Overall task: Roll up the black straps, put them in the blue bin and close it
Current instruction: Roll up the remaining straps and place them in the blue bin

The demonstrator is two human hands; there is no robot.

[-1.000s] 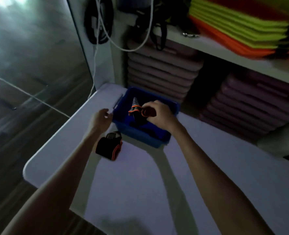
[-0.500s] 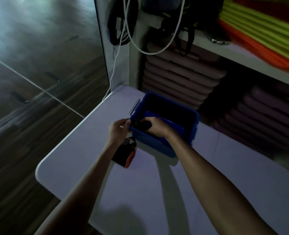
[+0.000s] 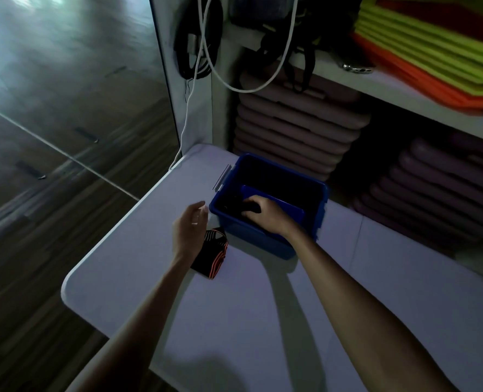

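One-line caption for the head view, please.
Right hand reaches into the open blue bin on a white table; open left hand hovers above a rolled strap outside it.

Two bare forearms reach in from the bottom edge of the head view, uncovered as far back as the frame shows. No sleeve, cuff, watch or band shows on either. The left hand [image 3: 190, 230] is ungloved, as is the right hand [image 3: 267, 212]. Dim light leaves finer detail indistinct.
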